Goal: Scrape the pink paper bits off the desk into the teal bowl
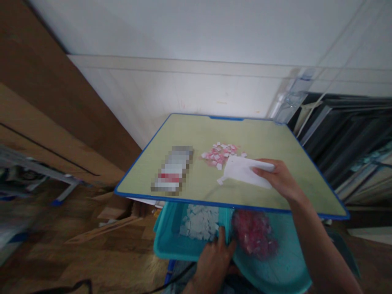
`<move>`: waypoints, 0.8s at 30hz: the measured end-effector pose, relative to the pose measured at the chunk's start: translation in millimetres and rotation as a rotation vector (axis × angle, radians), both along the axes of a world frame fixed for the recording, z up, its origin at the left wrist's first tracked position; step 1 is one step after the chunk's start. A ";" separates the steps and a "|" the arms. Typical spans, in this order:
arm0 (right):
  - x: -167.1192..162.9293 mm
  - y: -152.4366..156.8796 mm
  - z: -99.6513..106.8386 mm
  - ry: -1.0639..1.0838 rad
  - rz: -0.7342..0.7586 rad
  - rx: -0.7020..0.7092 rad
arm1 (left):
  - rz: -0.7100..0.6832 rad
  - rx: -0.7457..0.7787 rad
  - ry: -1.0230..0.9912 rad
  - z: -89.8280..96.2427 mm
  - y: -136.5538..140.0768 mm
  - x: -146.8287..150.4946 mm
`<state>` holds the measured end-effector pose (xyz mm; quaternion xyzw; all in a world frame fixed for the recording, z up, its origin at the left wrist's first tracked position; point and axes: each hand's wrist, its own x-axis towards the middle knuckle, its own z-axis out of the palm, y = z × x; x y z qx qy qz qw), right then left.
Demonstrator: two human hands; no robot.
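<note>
My right hand [277, 175] is closed on a folded white sheet of paper [245, 169], thumb on its near face. The sheet's left end meets a scattered pile of small white and pink pieces [222, 153] on the pale yellow board [192, 130]. One loose white piece lies just below the sheet's left corner. My left hand [216, 255] is low at the front, index finger stretched out and thumb apart, with no object visible in it. It is at the inner edge of the teal rectangular tray [171, 247], near a heap of small white pieces [200, 222].
A round teal basin [284, 263] holds a clear bag of pinkish-red items [254, 234]. On the board's left lies a pixelated flat object [173, 169]. Dark panels [358, 122] lean at the right. A white wall [199, 87] stands behind; wood scraps [113, 208] lie on the floor.
</note>
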<state>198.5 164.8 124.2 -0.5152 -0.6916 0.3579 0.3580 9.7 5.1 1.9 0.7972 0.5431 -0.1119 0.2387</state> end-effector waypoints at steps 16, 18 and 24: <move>-22.5 -15.4 -3.2 0.035 0.038 -0.054 | -0.018 0.035 -0.054 5.0 0.9 0.1; -15.1 -14.8 -6.2 0.052 0.011 -0.074 | -0.017 0.030 -0.048 6.8 1.6 0.1; -14.9 -18.2 -16.3 0.106 0.040 -0.201 | -0.028 0.006 -0.039 8.2 1.3 -0.1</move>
